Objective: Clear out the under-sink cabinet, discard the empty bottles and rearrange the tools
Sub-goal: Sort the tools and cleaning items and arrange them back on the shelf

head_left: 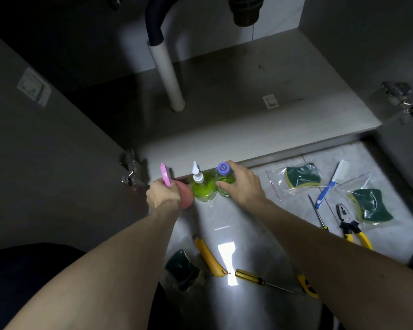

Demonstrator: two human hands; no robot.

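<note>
Three bottles lined on floor tiles just before cabinet (pixel 248 129) edge, all upright, long axes vertical. Pink bottle (pixel 184 196), cap (pixel 165 174) tilted left, gripped by left hand (pixel 162 194). Purple-capped green bottle (pixel 224 182) gripped by right hand (pixel 243 186). Nozzle bottle (pixel 202 186) between, untouched. Step judged: sorting bottles. Next: lift, check empties, discard. Pliers (pixel 351 225), screwdriver (pixel 260 279), sponges (pixel 302 176) scattered on floor.

I see a pink bottle (pixel 186 197), two green bottles (pixel 204 190), one white-nozzled, one purple-capped (pixel 222 167); green-and-yellow sponges (pixel 302 176); yellow-handled pliers (pixel 352 228); a blue-and-white toothbrush (pixel 329 184); a pale marbled floor (pixel 248 225).
</note>
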